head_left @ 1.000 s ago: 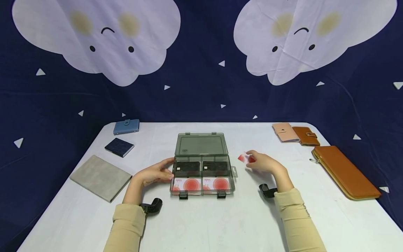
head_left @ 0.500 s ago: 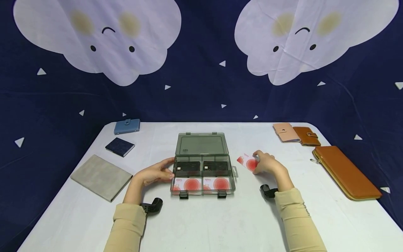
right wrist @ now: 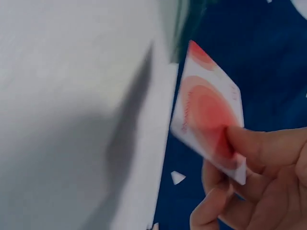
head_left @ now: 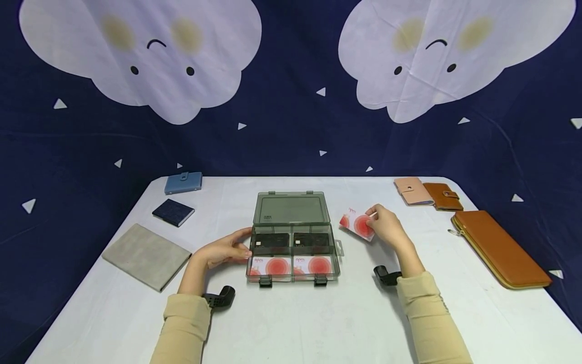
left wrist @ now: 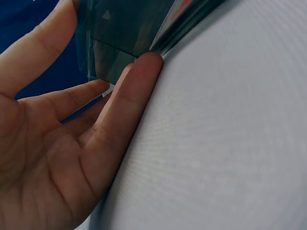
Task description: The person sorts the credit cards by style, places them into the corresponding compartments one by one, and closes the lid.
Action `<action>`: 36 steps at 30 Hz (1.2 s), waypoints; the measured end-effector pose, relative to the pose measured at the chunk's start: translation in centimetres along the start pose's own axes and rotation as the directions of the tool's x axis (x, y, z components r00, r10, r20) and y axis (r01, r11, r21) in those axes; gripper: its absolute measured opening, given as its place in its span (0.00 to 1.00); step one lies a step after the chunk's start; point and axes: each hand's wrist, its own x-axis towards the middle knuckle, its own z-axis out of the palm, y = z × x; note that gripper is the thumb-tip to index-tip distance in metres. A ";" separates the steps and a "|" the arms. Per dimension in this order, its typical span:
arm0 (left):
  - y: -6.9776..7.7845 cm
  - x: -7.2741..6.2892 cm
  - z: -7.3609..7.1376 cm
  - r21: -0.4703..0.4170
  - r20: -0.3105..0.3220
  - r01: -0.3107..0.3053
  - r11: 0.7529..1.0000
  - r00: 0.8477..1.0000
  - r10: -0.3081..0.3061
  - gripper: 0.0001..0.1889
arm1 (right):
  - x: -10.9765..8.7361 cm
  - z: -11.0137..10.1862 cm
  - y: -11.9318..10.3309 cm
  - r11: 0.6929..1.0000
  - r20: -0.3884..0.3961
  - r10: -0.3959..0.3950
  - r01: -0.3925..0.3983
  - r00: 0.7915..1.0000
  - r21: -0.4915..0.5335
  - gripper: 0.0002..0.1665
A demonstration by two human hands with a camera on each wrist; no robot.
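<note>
My right hand (head_left: 387,226) pinches a white card with red circles (head_left: 359,222), thumb on its printed face, right of the box. In the right wrist view the card (right wrist: 208,108) is tilted above the white tabletop and casts a shadow. My left hand (head_left: 226,251) rests against the left side of a grey see-through plastic box (head_left: 291,278), its fingers (left wrist: 127,91) fairly straight along the wall. The box lies with its lid (head_left: 291,208) swung back. Black cards (head_left: 272,240) fill its two rear compartments, and matching red-and-white cards (head_left: 313,265) its two front ones.
Left on the table (head_left: 282,323) lie a grey notebook (head_left: 145,257), a small navy booklet (head_left: 173,212) and a blue card holder (head_left: 183,182). Right are a pink card holder (head_left: 413,191), a brown one (head_left: 442,196) and a long brown zip wallet (head_left: 500,249).
My right hand has lifted the red-and-white card and turned it, so more of its face shows. The left hand and box have stayed in place.
</note>
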 end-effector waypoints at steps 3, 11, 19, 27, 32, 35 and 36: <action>0.0 0.0 0.0 -0.005 0.001 -0.002 1.000 1.000 0.002 0.50 | -0.5 -0.2 -1.2 0.991 -0.029 -0.055 0.058 0.998 0.116 0.13; -0.1 0.0 0.0 -0.021 0.004 -0.009 1.000 1.000 0.009 0.50 | -1.6 1.6 -4.7 0.910 0.146 -0.230 0.159 0.962 0.382 0.10; 0.0 0.0 0.0 -0.026 0.009 -0.016 1.000 1.000 0.016 0.51 | -3.0 4.2 -6.8 0.950 0.297 -0.302 0.258 0.906 0.179 0.05; -0.1 0.0 0.0 -0.020 0.006 -0.012 1.000 1.000 0.012 0.50 | -3.7 5.0 -7.7 0.934 0.391 -0.305 0.352 0.868 -0.054 0.07; -0.2 0.0 0.1 -0.030 0.007 -0.017 0.999 1.000 0.017 0.49 | -3.7 4.8 -7.8 0.920 0.398 -0.302 0.374 0.866 -0.115 0.07; -0.2 0.0 0.1 -0.036 0.011 -0.027 0.999 1.000 0.028 0.48 | -3.6 4.6 -7.7 0.915 0.399 -0.305 0.382 0.865 -0.128 0.07; -0.2 0.0 0.2 -0.038 0.014 -0.029 0.999 0.999 0.029 0.47 | -3.5 4.4 -7.6 0.915 0.396 -0.310 0.384 0.865 -0.123 0.07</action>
